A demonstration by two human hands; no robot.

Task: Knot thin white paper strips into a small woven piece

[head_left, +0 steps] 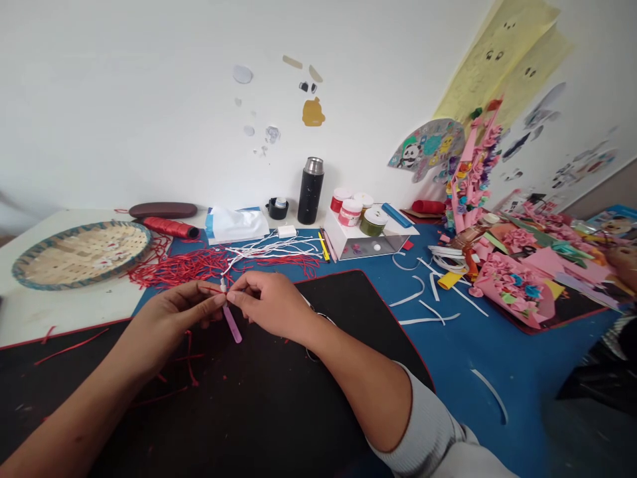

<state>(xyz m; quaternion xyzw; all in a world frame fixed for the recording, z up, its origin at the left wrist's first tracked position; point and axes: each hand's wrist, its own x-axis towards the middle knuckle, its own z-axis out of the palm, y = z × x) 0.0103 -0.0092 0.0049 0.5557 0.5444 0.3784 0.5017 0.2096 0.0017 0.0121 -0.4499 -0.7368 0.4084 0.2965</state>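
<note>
Over the black mat [279,398], my left hand [182,309] and my right hand [271,302] meet with thumbs and forefingers pinched. A thin red cord [212,288] runs between the fingertips, around or beside a small white piece [223,285]; which of these I cannot tell. Below the fingertips a flat purple stick [233,326] points down toward the mat. Whether it joins the white piece is hidden by the fingers. Loose red cord ends [192,368] hang or lie under my left hand. A thin-looped object [323,317] is partly hidden behind my right wrist.
Behind the hands lie a red cord pile [174,265] and white cords [279,249]. A woven tray [84,255] sits left, a black thermos [310,192] by the wall. Paint jars [351,212] stand on a white box [365,247]. Paper flowers [522,285] fill the right.
</note>
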